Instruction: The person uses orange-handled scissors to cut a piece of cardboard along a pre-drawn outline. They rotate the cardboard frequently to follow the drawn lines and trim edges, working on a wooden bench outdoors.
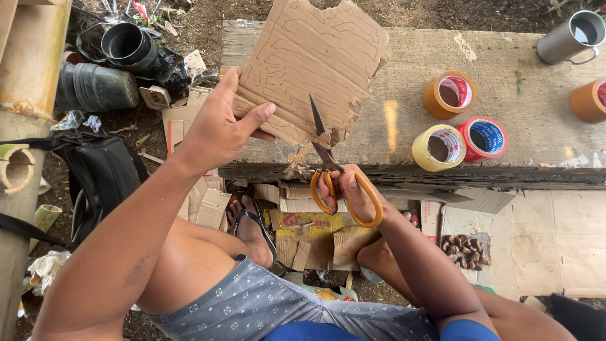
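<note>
Both hands were busy: the left hand (218,129) gripped the cardboard sheet (312,63), the right hand (350,192) closed in orange-handled scissors (334,167) mid-cut, which next probably needed turning along the drawn lines.

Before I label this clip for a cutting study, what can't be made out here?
Head view only:
- Scissors: whether the blades are closing; one frame. Right hand fingers fill the orange loops.
- Cardboard sheet: top edge cut off by the frame; left hand covers its left edge.
- Steel mug and far-right tape roll: partly cropped.
</note>
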